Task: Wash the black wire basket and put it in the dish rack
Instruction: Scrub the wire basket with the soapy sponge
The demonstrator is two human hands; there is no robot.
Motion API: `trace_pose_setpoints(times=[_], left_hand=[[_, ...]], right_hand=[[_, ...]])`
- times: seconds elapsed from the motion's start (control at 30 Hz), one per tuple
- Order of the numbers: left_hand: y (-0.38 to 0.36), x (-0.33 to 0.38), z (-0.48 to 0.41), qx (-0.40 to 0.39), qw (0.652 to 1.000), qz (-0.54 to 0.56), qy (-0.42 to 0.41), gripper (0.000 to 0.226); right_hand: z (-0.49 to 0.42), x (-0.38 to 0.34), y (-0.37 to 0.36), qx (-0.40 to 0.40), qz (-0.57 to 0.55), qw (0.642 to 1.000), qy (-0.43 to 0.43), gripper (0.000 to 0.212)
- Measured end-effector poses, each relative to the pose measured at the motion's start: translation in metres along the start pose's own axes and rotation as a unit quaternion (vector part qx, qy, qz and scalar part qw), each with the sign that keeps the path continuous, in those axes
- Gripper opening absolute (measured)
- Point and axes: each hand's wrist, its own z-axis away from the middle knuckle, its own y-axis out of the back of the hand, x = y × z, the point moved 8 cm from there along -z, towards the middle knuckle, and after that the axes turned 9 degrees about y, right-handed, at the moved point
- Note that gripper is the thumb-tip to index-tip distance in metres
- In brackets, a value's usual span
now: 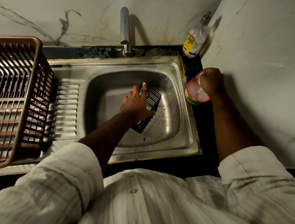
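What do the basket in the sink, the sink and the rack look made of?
Wire basket: thin metal rods, matte black coating, probably. Sink: stainless steel, brushed, dull reflections, stained. Dish rack: brown moulded plastic, glossy slats.

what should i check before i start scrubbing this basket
1. Black wire basket held firmly over the steel sink basin: ok, the left hand grips it.
2. Scrubber in the right hand: cannot tell, the fist hides what it holds at the round red-rimmed soap tub.
3. Water from the chrome tap: not ok, no stream shows.
4. Brown plastic dish rack ready beside the basin: ok, it stands on the ribbed drainboard to the left.
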Motion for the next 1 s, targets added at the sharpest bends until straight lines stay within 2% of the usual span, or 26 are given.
trace_pose_setpoints(times=[0.1,0.27,0.5,0.6,0.77,0.83,1.0], left_hand=[[0.002,-0.004,-0.002,-0.016,0.999,0.041,0.002,0.125],[0.006,-0.009,-0.002,-0.03,0.992,0.121,0.013,0.129],[0.003,-0.013,-0.003,-0.043,0.989,0.141,0.026,0.128],[0.005,-0.012,-0.003,-0.042,0.989,0.141,0.022,0.128],[0.009,-0.01,0.0,-0.045,0.989,0.138,0.018,0.126],[0.01,-0.009,0.001,-0.046,0.99,0.136,0.017,0.125],[0.009,-0.01,0.0,-0.051,0.99,0.131,0.02,0.125]], right_hand=[[-0.001,0.011,-0.007,0.008,-0.02,0.999,-0.034,0.02],[-0.004,0.015,-0.009,0.012,-0.045,0.998,-0.033,0.03],[-0.008,0.008,-0.001,0.014,-0.038,0.999,-0.034,0.024],[-0.013,0.005,-0.002,-0.031,-0.052,0.997,-0.04,0.018],[-0.019,-0.003,-0.012,-0.161,-0.018,0.987,-0.015,0.035],[-0.022,-0.003,-0.011,-0.178,0.022,0.984,0.01,0.044],[-0.024,-0.001,0.003,-0.107,0.107,0.987,0.055,0.032]])
